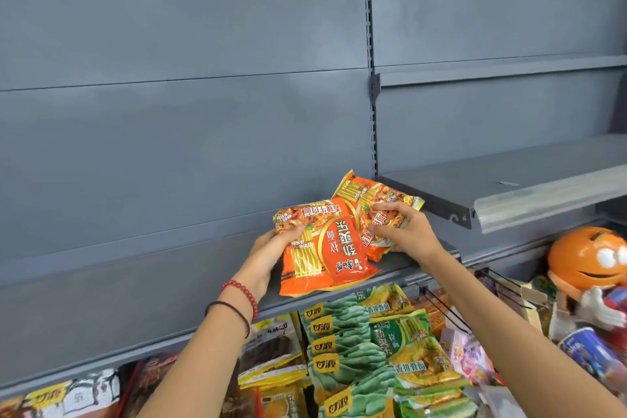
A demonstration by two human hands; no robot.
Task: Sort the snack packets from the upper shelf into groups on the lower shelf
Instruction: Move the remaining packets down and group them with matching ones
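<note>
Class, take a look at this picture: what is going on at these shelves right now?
A person works at the upper shelf with both hands. The left hand grips the nearer orange packet, which overhangs the shelf's front edge. The right hand grips the farther orange packet, partly tucked behind the first. Below, green packets and yellow-green packets lie side by side in groups.

Grey back panels and slotted upright; at right, a neighbouring bay's bare shelf with clear price strip, above an orange round-headed character figure.
</note>
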